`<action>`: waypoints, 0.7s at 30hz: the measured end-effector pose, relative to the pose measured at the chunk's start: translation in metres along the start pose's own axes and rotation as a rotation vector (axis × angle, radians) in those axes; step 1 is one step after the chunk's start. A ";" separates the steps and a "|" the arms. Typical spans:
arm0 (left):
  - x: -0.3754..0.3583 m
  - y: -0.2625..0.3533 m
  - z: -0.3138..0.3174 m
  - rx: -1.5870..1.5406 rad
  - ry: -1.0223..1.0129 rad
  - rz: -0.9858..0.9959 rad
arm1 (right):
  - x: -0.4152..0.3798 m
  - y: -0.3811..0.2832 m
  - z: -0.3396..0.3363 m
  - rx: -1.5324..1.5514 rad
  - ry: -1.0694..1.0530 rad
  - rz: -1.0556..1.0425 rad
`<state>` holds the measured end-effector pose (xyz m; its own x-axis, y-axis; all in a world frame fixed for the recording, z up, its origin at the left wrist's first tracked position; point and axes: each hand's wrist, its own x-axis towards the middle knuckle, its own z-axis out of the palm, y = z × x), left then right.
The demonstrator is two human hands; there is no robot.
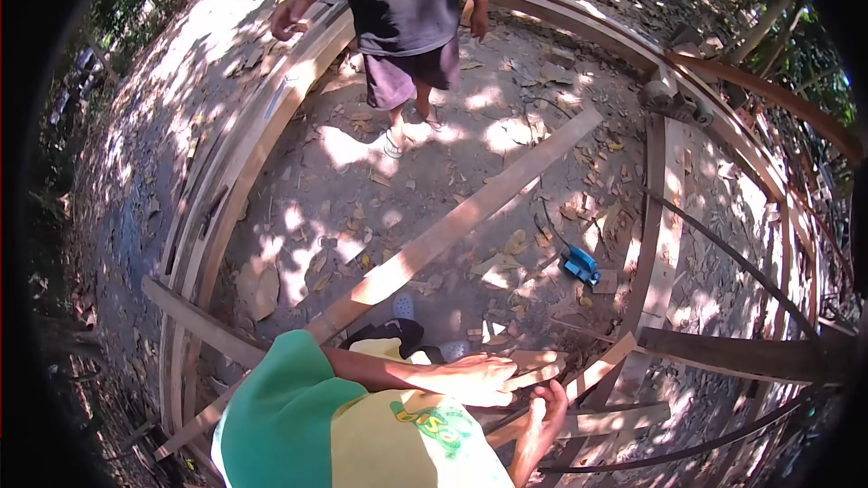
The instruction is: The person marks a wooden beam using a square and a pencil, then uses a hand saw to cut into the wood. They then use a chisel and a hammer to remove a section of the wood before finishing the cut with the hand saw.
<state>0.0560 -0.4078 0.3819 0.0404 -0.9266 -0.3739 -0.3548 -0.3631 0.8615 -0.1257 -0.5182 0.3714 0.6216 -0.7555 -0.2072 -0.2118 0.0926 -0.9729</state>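
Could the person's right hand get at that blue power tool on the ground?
Probably not without leaning or stepping: the blue power tool lies on the ground, past the wood strip near the right hand.

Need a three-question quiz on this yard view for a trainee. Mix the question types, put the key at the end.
1. What colour is the power tool on the ground?
A) red
B) blue
C) yellow

2. True or false: the power tool lies apart from the long diagonal board.

3. Fill in: the pieces by the left hand and right hand are made of ____.

Key: 1 B; 2 true; 3 wood.
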 end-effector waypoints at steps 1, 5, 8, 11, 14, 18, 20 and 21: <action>-0.001 -0.006 0.007 -0.026 0.069 -0.044 | 0.002 -0.023 0.027 0.016 0.043 0.153; -0.004 -0.054 0.025 0.090 0.233 0.250 | 0.037 -0.005 0.093 -0.352 0.226 0.088; -0.007 -0.122 -0.001 -0.174 -0.003 0.191 | 0.072 0.080 0.056 -0.016 0.082 0.290; -0.037 -0.202 -0.021 -0.221 0.167 -0.072 | 0.082 0.060 0.053 -0.166 0.016 0.420; -0.087 -0.290 -0.023 -0.175 0.421 -0.379 | 0.094 0.038 0.053 -0.309 -0.042 0.482; -0.122 -0.389 0.023 -0.074 0.499 -0.631 | 0.126 0.019 0.057 -0.478 -0.136 0.550; -0.138 -0.387 0.033 -0.158 0.558 -0.640 | 0.152 0.010 0.062 -0.554 -0.195 0.580; -0.143 -0.377 0.034 -0.229 0.527 -0.730 | 0.168 0.009 0.065 -0.589 -0.229 0.594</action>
<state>0.1524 -0.1348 0.0992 0.6202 -0.3650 -0.6943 0.1168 -0.8323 0.5419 0.0258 -0.6023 0.3215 0.4073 -0.5337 -0.7411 -0.8660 0.0319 -0.4990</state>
